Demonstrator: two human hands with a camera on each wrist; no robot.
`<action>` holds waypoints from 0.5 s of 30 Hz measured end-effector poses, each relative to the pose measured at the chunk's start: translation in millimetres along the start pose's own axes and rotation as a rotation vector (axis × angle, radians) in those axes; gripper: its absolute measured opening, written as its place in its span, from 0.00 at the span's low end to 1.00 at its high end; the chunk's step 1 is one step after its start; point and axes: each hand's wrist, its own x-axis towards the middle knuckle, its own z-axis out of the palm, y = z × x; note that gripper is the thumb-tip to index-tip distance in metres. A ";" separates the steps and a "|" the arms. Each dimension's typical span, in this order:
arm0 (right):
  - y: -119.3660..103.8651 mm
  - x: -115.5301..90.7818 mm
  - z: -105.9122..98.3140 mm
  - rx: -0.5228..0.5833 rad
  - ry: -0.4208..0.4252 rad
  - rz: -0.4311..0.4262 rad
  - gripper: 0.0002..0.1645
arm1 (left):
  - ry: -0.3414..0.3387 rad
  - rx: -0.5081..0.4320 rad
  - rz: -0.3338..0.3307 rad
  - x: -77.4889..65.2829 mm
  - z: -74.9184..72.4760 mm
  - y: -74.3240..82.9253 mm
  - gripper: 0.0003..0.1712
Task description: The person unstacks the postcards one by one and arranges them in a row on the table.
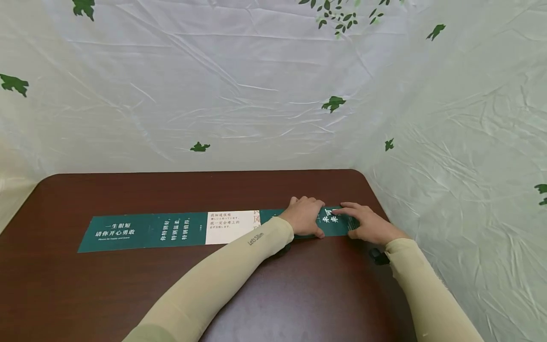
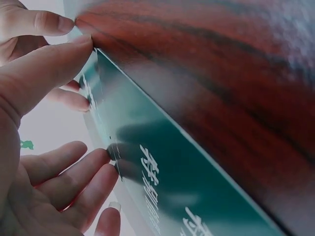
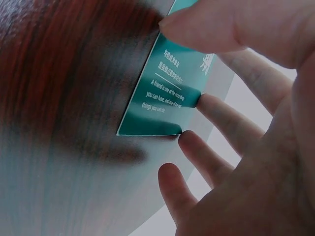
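Observation:
A row of printed cards lies edge to edge on the table. Dark green cards with white writing (image 1: pixel 115 235) make up the left part, and a white card (image 1: pixel 222 225) with brown writing sits mid-row. My left hand (image 1: pixel 303 216) reaches across the right half of the row, its thumb at the near edge of a green card (image 2: pixel 162 132) and fingertips along the far edge. Over the right end, my right hand (image 1: pixel 372 224) spans the last green card (image 3: pixel 147 123), thumb on its near edge, nearly straight fingertips at the far edge. The left hand hides part of the row.
The brown wooden table (image 1: pixel 128 294) has rounded far corners. A white sheet with green leaf prints (image 1: pixel 256 95) hangs behind it and along the right side. Pale sleeves (image 1: pixel 222 280) cover both forearms, and the left one crosses in front of the row.

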 end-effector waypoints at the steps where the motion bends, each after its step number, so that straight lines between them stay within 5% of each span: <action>1: 0.1 -0.7 -0.1 0.001 -0.002 0.001 0.41 | 0.000 0.002 -0.001 0.1 0.5 0.8 0.52; 15: 0.4 -2.4 -0.5 -0.002 -0.001 0.009 0.41 | 0.009 -0.003 -0.019 -1.0 -0.1 5.1 0.51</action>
